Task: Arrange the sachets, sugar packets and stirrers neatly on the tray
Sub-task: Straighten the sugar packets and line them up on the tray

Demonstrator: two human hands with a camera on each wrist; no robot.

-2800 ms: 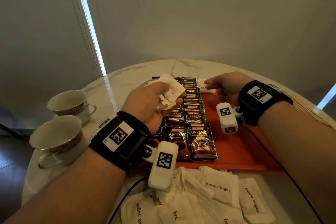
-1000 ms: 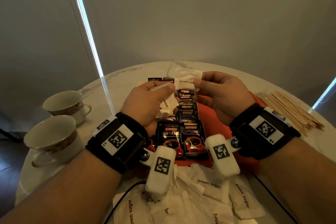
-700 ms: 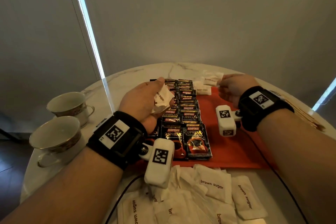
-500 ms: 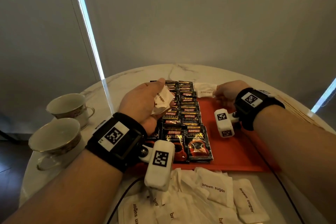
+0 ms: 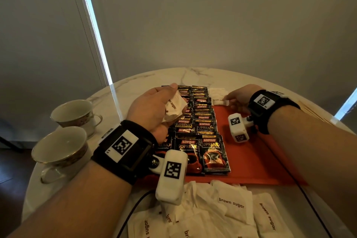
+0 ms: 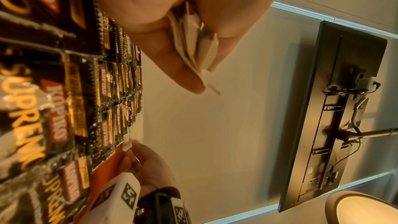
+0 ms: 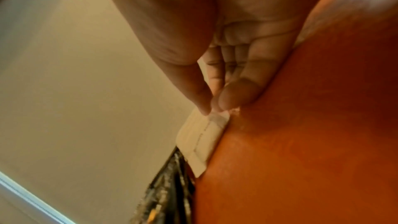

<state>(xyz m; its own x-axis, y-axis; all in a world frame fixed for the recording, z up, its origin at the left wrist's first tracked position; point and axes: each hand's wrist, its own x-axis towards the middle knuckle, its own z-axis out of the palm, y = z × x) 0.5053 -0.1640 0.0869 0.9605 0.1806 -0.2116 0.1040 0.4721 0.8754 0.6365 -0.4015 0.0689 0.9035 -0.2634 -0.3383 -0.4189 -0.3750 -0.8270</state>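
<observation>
The left hand (image 5: 154,110) is raised over the coffee sachets (image 5: 201,125), thumb and fingers curled round a small bunch of sugar packets (image 5: 174,107). The left wrist view shows the bunch (image 6: 193,45) clamped between thumb and fingers.

The right hand (image 5: 236,98) is at the tray's (image 5: 257,160) 12 o'clock end. Thumb and fingertips (image 7: 228,101) pinch the near end of one sugar packet (image 7: 204,135), which lies flat on the red tray surface (image 7: 301,142), just beside the sachet rows at their 3 o'clock side. A second white packet (image 5: 217,91) lies just beyond it.

The sachets lie in overlapping rows along the tray's 9 o'clock half. The 3 o'clock half is bare red.

A loose heap of sugar packets (image 5: 222,208) lies on the marble table (image 5: 193,75) at 6 o'clock of the tray. The stirrers (image 5: 313,110) lie at 3 o'clock, mostly hidden behind the right forearm. Two teacups (image 5: 63,141) stand at 9 o'clock.
</observation>
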